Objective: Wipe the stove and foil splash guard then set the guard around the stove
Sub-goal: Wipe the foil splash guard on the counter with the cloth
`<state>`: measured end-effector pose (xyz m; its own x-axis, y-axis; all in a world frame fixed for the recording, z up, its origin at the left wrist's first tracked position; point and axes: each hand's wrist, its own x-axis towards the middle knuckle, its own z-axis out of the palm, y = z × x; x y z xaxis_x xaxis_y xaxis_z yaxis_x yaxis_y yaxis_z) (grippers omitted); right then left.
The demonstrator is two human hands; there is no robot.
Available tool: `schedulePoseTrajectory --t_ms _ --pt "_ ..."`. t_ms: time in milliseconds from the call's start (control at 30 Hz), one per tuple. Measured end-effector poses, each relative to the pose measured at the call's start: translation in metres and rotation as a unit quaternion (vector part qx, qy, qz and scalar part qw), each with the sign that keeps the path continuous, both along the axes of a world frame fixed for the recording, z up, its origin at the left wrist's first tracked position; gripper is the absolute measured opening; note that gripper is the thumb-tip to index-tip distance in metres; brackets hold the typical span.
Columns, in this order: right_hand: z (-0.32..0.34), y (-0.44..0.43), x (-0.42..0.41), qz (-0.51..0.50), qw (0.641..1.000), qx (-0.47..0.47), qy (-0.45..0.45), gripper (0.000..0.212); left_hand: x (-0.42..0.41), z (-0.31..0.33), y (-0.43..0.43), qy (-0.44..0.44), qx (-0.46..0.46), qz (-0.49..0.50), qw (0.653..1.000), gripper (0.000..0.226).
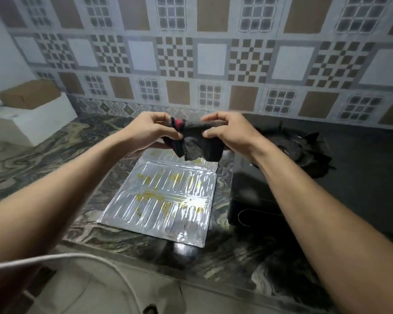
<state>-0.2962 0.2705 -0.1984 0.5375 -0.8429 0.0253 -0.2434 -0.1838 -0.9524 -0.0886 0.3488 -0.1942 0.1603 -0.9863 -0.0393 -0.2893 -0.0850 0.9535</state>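
Tiled wall (213, 55): far side, full width; brown, white and checkered squares.

Worktop (43, 155): marbled stone in grey, black and cream swirls, running from the wall to the near edge.

Stove (361, 177): black, right half of the worktop, close to the wall; dark burner grate (304, 150) on its left part, beyond the right wrist; a thin white curved marking on the near-left corner.

Foil splash guard (163, 200): flat on the worktop, centre, just left of the stove; silver, ribbed, folded into stacked panels; yellow stains across the ribs; a bright glare near its near-right corner.

White box (32, 123): far left on the worktop, against the wall; brown cardboard box (30, 94) on top of it.

White cable (61, 259): near left, curving across the lower edge, off the worktop.

Left hand (150, 130): raised above the far end of the guard, grip closed on the left end of the cloth, thumb and fingers pinching.

Right hand (227, 130): level with the left, grip closed on the right end of the same cloth.

Cloth (197, 141): dark grey, with a red and black patch at the left end; stretched between both hands, lower folds hanging over the guard's far edge, clear of the worktop.
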Motion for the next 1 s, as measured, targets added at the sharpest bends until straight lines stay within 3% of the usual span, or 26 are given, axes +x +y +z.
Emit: schedulePoseTrajectory --t_ms 100,200,433,533,600,700,800,933,1000 --pt "-0.013 -0.016 0.042 -0.054 0.998 -0.018 -0.005 0.038 0.038 -0.01 -0.022 -0.034 0.005 -0.033 0.999 0.03" --pt "-0.029 -0.036 0.085 -0.104 0.995 -0.001 -0.012 0.046 0.073 -0.029 -0.04 -0.059 0.026 -0.067 0.996 0.01" --pt "-0.09 -0.086 0.165 -0.175 0.981 0.018 0.083 0.042 0.116 -0.11 -0.084 0.031 0.139 -0.039 0.989 0.01" --pt "-0.111 -0.101 0.186 -0.156 0.977 0.008 0.143 0.037 0.129 -0.142 -0.098 0.088 0.16 0.017 0.983 0.018" --pt "-0.124 -0.114 0.198 -0.134 0.975 -0.01 0.178 0.035 0.135 -0.165 -0.106 0.075 0.163 0.046 0.983 0.024" --pt "-0.144 -0.136 0.218 -0.088 0.97 -0.025 0.224 0.032 0.14 -0.19 -0.117 0.006 0.159 0.075 0.984 0.026" --pt "-0.163 -0.16 0.24 -0.054 0.96 -0.041 0.273 0.031 0.148 -0.193 -0.128 -0.129 0.166 0.038 0.977 0.024" --pt "-0.183 -0.186 0.268 -0.027 0.957 -0.06 0.284 0.025 0.192 -0.186 -0.158 -0.285 0.192 -0.038 0.938 0.032" --pt "-0.192 -0.194 0.277 -0.031 0.958 -0.085 0.273 0.024 0.221 -0.183 -0.179 -0.362 0.156 -0.081 0.916 0.039"
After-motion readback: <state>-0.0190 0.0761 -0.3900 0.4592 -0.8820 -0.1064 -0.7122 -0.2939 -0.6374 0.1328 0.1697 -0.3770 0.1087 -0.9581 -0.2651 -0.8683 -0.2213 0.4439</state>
